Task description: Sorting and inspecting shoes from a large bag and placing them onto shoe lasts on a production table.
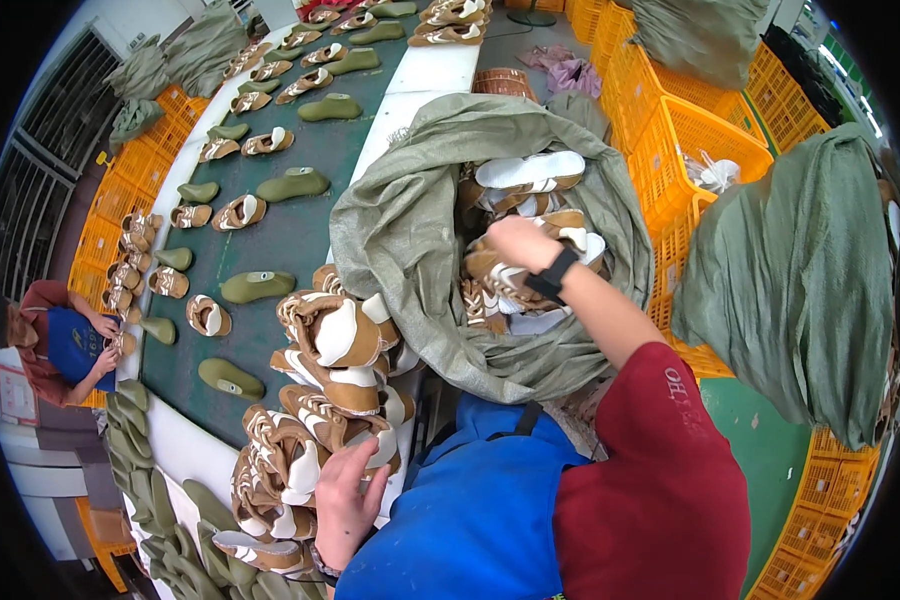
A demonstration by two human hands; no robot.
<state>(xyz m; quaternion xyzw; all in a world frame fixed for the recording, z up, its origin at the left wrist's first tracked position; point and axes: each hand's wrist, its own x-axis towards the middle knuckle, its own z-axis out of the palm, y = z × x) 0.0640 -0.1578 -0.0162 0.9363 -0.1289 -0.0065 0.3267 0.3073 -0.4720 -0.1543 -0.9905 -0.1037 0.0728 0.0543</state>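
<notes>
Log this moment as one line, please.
Left hand: open, beside piled shoes | Right hand: at bagged shoes, grip unclear | Sack: green, open | Worktop: green shoe forms

Shoe factory: green lasts [258, 287], shoes [332, 330]

Right hand [523, 243] is over the sack [400, 235] — left hand [344, 502] near shoes [280, 452].

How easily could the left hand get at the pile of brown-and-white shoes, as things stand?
Yes, most likely: the left hand is right beside the pile of shoes, its fingers look empty, and nothing visible blocks the way.
</notes>
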